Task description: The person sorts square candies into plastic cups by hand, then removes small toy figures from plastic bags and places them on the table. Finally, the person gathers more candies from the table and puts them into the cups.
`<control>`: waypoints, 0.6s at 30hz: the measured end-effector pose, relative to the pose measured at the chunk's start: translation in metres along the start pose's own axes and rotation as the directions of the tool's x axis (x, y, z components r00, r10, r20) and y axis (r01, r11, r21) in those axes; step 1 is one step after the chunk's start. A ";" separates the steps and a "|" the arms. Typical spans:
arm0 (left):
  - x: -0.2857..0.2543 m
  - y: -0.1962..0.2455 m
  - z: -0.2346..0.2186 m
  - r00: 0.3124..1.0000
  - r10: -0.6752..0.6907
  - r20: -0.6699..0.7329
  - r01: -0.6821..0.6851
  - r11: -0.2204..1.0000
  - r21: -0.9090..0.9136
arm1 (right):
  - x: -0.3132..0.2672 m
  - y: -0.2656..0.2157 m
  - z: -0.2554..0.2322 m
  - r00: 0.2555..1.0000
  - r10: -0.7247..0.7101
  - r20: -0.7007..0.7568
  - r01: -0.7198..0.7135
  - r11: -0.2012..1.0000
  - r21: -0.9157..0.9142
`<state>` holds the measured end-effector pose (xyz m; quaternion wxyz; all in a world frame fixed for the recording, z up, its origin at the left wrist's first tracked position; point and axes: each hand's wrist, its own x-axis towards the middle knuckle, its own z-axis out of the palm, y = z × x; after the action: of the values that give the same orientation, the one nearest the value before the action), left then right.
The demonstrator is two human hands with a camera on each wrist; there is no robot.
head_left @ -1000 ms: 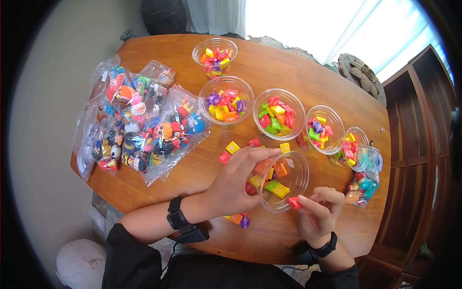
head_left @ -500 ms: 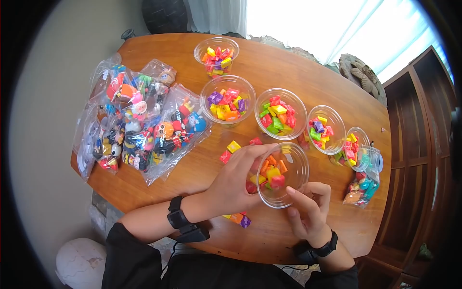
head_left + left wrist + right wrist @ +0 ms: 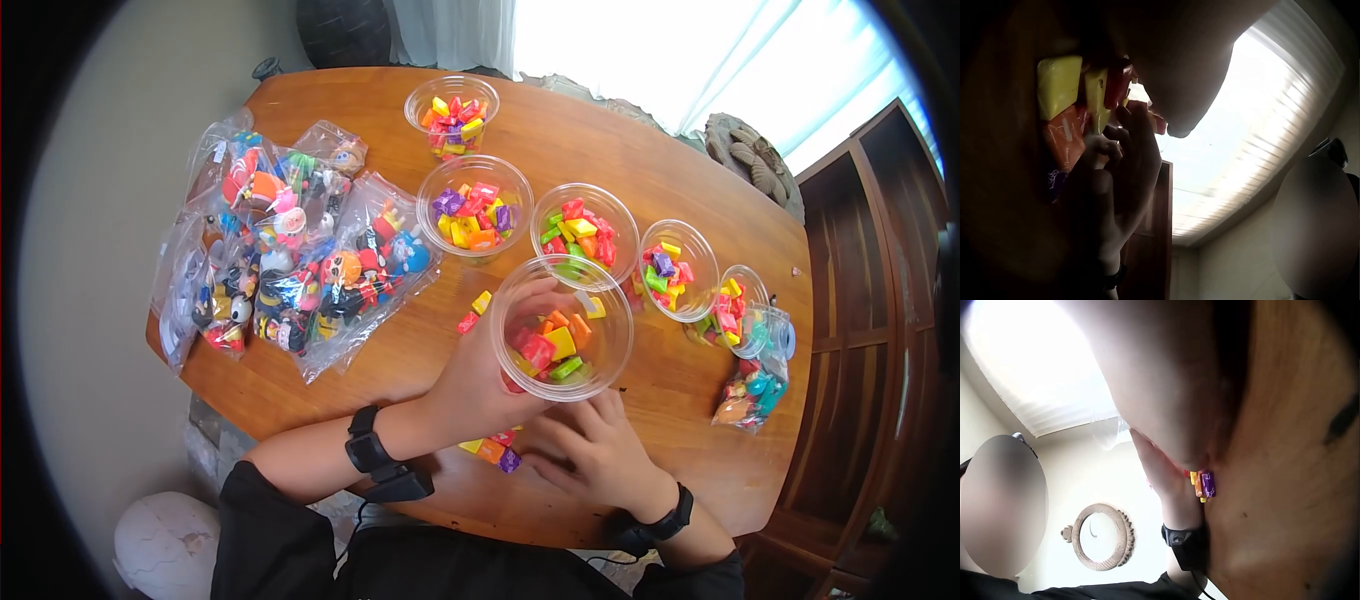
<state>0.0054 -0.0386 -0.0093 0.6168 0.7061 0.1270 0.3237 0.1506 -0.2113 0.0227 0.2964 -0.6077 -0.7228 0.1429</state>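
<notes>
right fingers (image 3: 585, 440) slightly blurred, loose candies (image 3: 490, 451) partly hidden by left hand (image 3: 462, 375), cabinet (image 3: 865, 310) cut off

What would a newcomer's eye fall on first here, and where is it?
Most likely the clear cup of brightly wrapped sweets, held in the left hand near the middle of the head view. Behind it, five similar cups curve across the table. Plastic bags packed with figurines spread over the table's left side.

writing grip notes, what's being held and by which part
The left hand holds a clear plastic cup by its side wall; no hold shows at the right hand.
</notes>
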 end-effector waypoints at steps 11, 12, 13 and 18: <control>0.001 0.006 0.000 0.999 -0.033 0.023 0.032 0.997 0.076 | 0.002 0.002 0.006 0.996 -0.085 -0.004 0.085 0.996 0.037; 0.001 0.007 0.000 0.999 -0.033 0.022 0.032 0.997 0.076 | 0.001 0.003 0.005 0.996 -0.086 -0.003 0.086 0.996 0.037; 0.001 0.009 -0.001 0.999 -0.044 0.031 0.040 0.993 0.113 | 0.000 0.005 0.005 0.996 -0.085 -0.004 0.085 0.996 0.034; 0.000 0.009 -0.003 0.995 -0.080 0.054 0.075 0.994 0.080 | -0.006 0.010 0.008 0.997 -0.065 -0.030 0.066 0.996 0.052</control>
<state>0.0019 -0.0385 -0.0003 0.6042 0.7332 0.1491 0.2740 0.1541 -0.2133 0.0095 0.3271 -0.5775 -0.7341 0.1435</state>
